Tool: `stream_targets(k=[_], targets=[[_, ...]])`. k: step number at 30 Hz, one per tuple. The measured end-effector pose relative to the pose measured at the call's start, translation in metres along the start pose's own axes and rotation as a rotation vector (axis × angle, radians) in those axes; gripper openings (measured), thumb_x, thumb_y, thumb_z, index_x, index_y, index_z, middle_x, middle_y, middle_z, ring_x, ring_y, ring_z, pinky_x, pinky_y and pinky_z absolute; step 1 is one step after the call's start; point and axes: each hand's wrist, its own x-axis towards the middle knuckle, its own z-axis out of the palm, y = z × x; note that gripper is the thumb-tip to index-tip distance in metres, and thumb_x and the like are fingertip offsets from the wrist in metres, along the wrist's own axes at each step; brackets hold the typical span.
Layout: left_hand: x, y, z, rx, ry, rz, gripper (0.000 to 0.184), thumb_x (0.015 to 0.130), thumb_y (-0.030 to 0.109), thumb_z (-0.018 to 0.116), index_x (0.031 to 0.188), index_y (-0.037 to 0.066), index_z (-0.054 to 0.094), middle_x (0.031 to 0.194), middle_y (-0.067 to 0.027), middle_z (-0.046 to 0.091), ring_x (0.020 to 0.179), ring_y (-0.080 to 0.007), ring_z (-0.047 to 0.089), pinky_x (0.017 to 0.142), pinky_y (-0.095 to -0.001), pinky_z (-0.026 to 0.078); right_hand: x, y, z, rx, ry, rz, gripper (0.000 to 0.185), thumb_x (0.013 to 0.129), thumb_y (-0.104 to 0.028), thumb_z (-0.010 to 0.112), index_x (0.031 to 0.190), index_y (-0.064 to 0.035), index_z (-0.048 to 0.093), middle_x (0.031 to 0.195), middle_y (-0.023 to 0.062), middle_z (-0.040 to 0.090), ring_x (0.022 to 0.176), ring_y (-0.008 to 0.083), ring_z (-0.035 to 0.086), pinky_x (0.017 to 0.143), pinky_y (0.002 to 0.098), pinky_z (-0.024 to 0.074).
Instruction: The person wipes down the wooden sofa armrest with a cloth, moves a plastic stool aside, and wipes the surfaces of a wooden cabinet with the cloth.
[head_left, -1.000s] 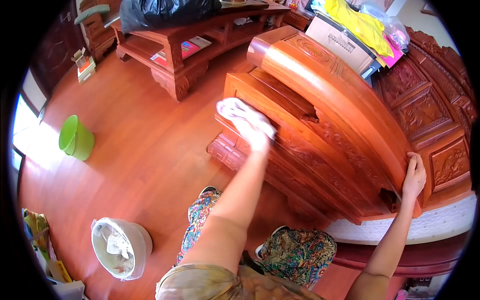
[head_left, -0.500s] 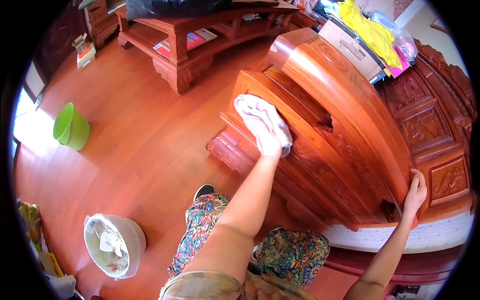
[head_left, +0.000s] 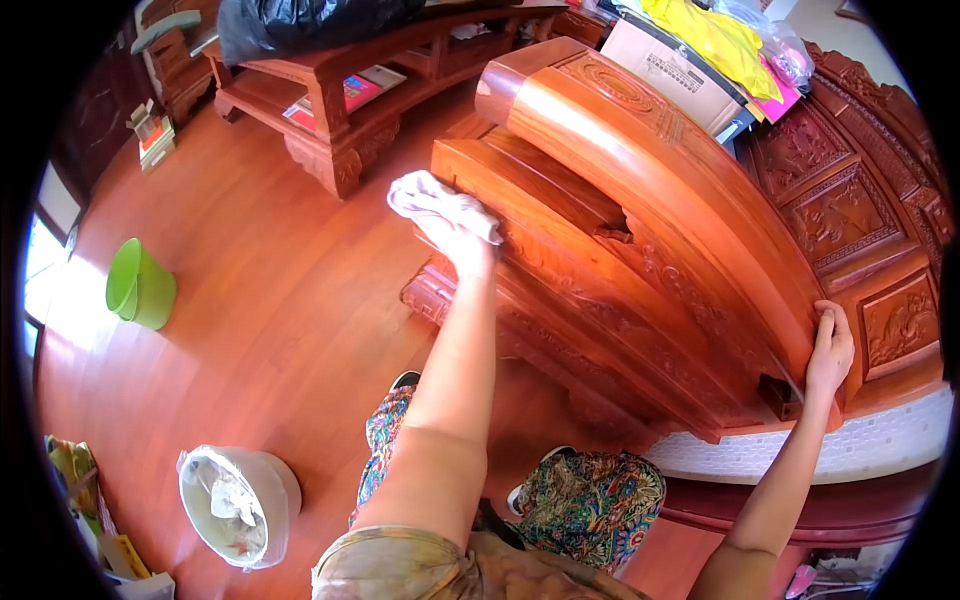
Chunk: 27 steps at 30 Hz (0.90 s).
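My left hand (head_left: 468, 250) is closed on a crumpled whitish cloth (head_left: 440, 205). The cloth lies against the front end of the carved side panel (head_left: 560, 235), below the armrest of a reddish-brown wooden seat. Part of the cloth sticks out past the panel's edge. On the right, my right hand (head_left: 830, 350) grips the rear end of the curved armrest (head_left: 670, 170), its fingers bent over the wood. The undersides of both hands are hidden.
A lined waste bin (head_left: 240, 510) with crumpled paper and a green bucket (head_left: 140, 285) stand on the wooden floor. A low carved table (head_left: 335, 120) bears a black plastic bag (head_left: 310, 25). A cardboard box (head_left: 675, 75) with a yellow bag sits beyond the armrest.
My left hand has slid the cloth forward along the side panel to its front end, leftward in view. My right hand stays on the armrest. The view has shifted slightly.
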Motion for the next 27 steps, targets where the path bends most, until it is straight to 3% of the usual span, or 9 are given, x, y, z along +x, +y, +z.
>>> stream_targets(k=[2,3,6,8,9,10,18,22,27], targets=[[-0.015,-0.021,-0.013,-0.593,-0.171,-0.520,0.037,0.087,0.057,0.036,0.108,0.028,0.046,0.076,0.0084,0.048,0.049,-0.0055,0.043,0.041,-0.0206,0.037,-0.001,-0.002,0.000,-0.036,0.006,0.012,0.027,0.089,-0.024,0.041,0.094,-0.0060,0.061,0.089,0.0136,0.062,0.085,0.0270,0.059,0.074,0.0346,0.0440],[-0.028,-0.031,-0.015,-0.724,-0.161,-0.604,0.039,0.088,0.053,0.036,0.115,0.025,0.039,0.089,0.0067,0.043,0.063,-0.0074,0.040,0.051,-0.0219,0.034,-0.001,-0.004,0.000,-0.029,0.005,0.007,0.027,0.089,-0.024,0.041,0.094,-0.0060,0.061,0.089,0.0136,0.062,0.085,0.0270,0.059,0.074,0.0346,0.0440],[-0.093,-0.051,-0.014,-0.722,-0.139,-0.543,0.055,0.091,0.044,0.035,0.135,0.016,0.015,0.130,0.0018,0.028,0.105,-0.0129,0.030,0.083,-0.0256,0.027,-0.002,-0.008,-0.001,-0.039,0.014,0.021,0.026,0.089,-0.023,0.041,0.094,-0.0064,0.061,0.089,0.0139,0.063,0.085,0.0279,0.059,0.074,0.0350,0.0441],[-0.133,-0.034,-0.007,-0.105,-0.176,-0.205,0.065,0.091,0.029,0.039,0.139,0.004,0.002,0.144,-0.0075,0.009,0.133,-0.0208,0.009,0.108,-0.0301,0.008,-0.002,-0.005,-0.001,-0.036,0.013,0.010,0.026,0.088,-0.022,0.041,0.094,-0.0061,0.061,0.090,0.0136,0.063,0.086,0.0276,0.059,0.075,0.0346,0.0440],[-0.143,-0.018,-0.006,0.551,-0.259,0.076,0.065,0.090,0.021,0.040,0.138,0.000,0.000,0.144,-0.0115,0.007,0.133,-0.0236,0.009,0.108,-0.0311,0.006,-0.003,-0.004,-0.001,-0.036,0.012,0.005,0.026,0.088,-0.022,0.041,0.094,-0.0061,0.061,0.090,0.0136,0.063,0.086,0.0276,0.059,0.075,0.0346,0.0440],[-0.142,-0.011,-0.007,0.623,-0.304,0.076,0.067,0.087,0.010,0.041,0.137,-0.002,-0.002,0.145,-0.0147,0.002,0.134,-0.0254,0.005,0.108,-0.0319,0.007,-0.003,-0.002,-0.002,-0.022,0.009,-0.009,0.026,0.088,-0.021,0.041,0.094,-0.0055,0.061,0.090,0.0135,0.063,0.086,0.0271,0.059,0.076,0.0342,0.0438],[-0.035,-0.058,-0.021,-0.486,0.001,-0.407,0.057,0.094,0.040,0.031,0.137,0.008,0.012,0.139,-0.0028,0.022,0.126,-0.0157,0.024,0.103,-0.0274,0.023,0.000,0.004,-0.001,0.031,-0.002,-0.028,0.026,0.088,-0.019,0.041,0.093,-0.0024,0.061,0.089,0.0125,0.063,0.086,0.0235,0.059,0.078,0.0321,0.0431],[0.014,-0.030,-0.034,0.156,-0.037,-0.138,0.055,0.091,0.046,0.036,0.134,0.015,0.019,0.122,-0.0020,0.033,0.111,-0.0133,0.034,0.096,-0.0261,0.027,0.002,0.007,-0.001,0.029,-0.019,-0.032,0.027,0.088,-0.019,0.041,0.093,-0.0023,0.061,0.089,0.0120,0.063,0.085,0.0227,0.059,0.078,0.0317,0.0430],[0.013,-0.026,-0.033,0.306,-0.018,-0.221,0.045,0.093,0.040,0.034,0.130,0.017,0.022,0.120,-0.0013,0.033,0.108,-0.0109,0.035,0.093,-0.0233,0.029,0.001,0.003,-0.001,-0.022,-0.005,-0.013,0.027,0.088,-0.022,0.042,0.093,-0.0036,0.061,0.089,0.0123,0.063,0.086,0.0231,0.059,0.077,0.0321,0.0432]])
